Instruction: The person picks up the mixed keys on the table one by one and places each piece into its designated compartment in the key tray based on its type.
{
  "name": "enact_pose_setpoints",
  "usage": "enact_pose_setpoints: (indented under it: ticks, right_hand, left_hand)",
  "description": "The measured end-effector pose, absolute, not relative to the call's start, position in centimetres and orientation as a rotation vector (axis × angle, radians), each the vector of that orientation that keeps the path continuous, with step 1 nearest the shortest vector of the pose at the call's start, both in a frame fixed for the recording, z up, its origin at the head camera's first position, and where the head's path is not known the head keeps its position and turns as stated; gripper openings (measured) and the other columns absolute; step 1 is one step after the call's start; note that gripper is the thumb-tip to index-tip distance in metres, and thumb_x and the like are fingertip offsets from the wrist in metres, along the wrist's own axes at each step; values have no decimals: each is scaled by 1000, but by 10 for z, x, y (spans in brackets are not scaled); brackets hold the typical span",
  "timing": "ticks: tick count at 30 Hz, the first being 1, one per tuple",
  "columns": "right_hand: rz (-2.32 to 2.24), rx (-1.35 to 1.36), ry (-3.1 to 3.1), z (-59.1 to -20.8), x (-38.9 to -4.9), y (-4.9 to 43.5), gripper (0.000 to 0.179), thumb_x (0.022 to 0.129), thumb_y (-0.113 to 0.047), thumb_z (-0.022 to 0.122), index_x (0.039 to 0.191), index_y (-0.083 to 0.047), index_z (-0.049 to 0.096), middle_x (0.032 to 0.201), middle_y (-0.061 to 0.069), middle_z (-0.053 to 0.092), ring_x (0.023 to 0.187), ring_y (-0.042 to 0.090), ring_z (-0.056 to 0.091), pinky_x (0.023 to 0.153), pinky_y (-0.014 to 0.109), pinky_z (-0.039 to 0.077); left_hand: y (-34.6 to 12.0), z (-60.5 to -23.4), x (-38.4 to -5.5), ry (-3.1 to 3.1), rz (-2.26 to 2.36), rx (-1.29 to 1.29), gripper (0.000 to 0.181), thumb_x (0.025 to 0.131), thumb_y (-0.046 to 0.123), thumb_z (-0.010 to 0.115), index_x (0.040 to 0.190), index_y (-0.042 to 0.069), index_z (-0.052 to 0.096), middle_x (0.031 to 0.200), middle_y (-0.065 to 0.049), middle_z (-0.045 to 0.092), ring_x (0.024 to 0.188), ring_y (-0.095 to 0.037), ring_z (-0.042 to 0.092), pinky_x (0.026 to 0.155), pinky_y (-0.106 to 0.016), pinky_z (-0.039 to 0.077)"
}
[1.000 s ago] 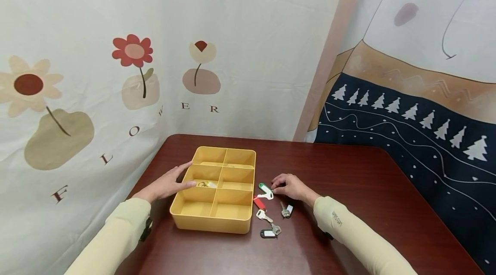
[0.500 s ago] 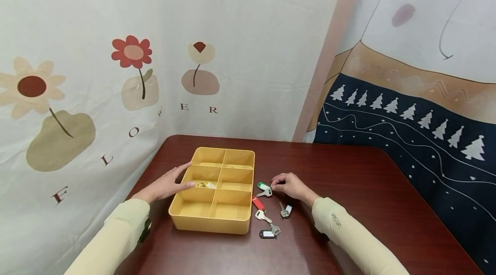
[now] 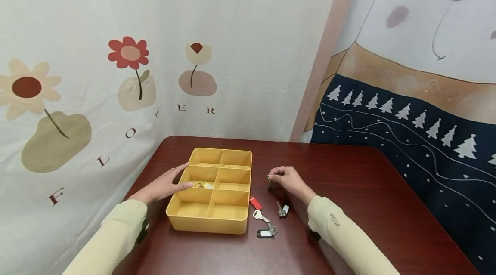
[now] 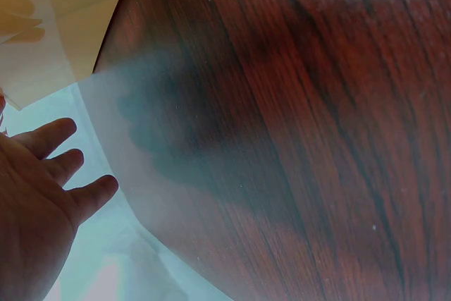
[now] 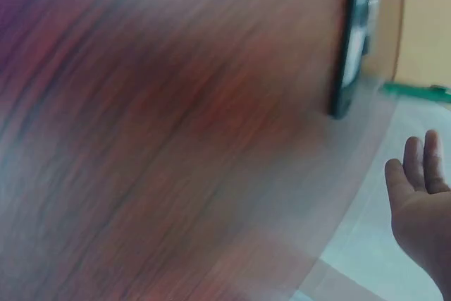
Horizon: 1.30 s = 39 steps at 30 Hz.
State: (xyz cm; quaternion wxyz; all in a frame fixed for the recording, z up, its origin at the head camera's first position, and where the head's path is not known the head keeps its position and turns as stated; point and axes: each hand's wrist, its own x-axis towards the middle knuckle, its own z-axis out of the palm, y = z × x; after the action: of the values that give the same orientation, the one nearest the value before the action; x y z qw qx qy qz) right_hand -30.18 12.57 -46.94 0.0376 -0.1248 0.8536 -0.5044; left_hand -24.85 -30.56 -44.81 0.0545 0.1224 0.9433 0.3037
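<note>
A yellow box divided into several compartments stands on the table. My left hand rests at its left rim, fingers spread and relaxed. Inside the middle-left compartment lies a tagged key. Right of the box, my right hand pinches a key with a green tag just above the table; the key is mostly hidden by the fingers. Below that hand lie a key with a red tag, a key with a black tag, and another key with a dark, white-labelled tag.
The dark red wooden table reaches back to a pale curtain printed with flowers. A navy cloth with white trees hangs along the right side.
My right hand has taken hold of the green-tagged key and lifted it off the table, slightly away from me. My left hand stays at the box, and the head view shifts slightly.
</note>
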Motion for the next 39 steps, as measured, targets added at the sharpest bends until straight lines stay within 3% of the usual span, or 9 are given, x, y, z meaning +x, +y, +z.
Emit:
enact_pose_setpoints:
  ticks: [6, 12, 17, 31, 39]
  right_hand:
    - [-1704, -205, 2593, -461, -298, 116, 9, 92, -16, 71, 92, -8, 76, 100, 3, 70, 93, 19, 61, 81, 36, 52]
    - [-1866, -60, 2569, -445, -295, 102, 16, 93, -21, 70, 99, -7, 76, 104, 3, 70, 102, 22, 60, 93, 46, 48]
    - [-2045, 16, 2512, -427, -294, 92, 18, 93, -21, 69, 100, -6, 76, 106, 5, 70, 105, 23, 59, 98, 47, 45]
    - [-2202, -52, 2421, -416, -283, 56, 14, 90, -12, 71, 97, 0, 75, 99, 5, 72, 97, 19, 61, 92, 39, 47]
    - [-2173, -123, 2426, -419, -279, 38, 12, 88, -10, 74, 95, 0, 76, 92, 2, 71, 87, 13, 59, 79, 30, 48]
  left_hand:
    - [-307, -449, -249, 2862, 922, 370, 90, 91, 55, 65, 156, 7, 26, 153, -34, 27, 142, -56, 13, 109, -70, 18]
    - [-308, -451, -250, 2867, 921, 376, 91, 91, 55, 65, 156, 6, 26, 153, -33, 28, 142, -56, 14, 109, -70, 19]
    - [-308, -451, -250, 2867, 926, 383, 90, 91, 54, 65, 156, 6, 26, 153, -34, 28, 142, -56, 16, 109, -70, 20]
    - [-310, -452, -250, 2863, 925, 380, 90, 91, 54, 65, 156, 7, 26, 153, -35, 27, 141, -56, 18, 108, -70, 21]
    - [-307, -450, -251, 2861, 928, 383, 89, 91, 54, 65, 156, 7, 26, 153, -36, 26, 141, -57, 15, 109, -70, 19]
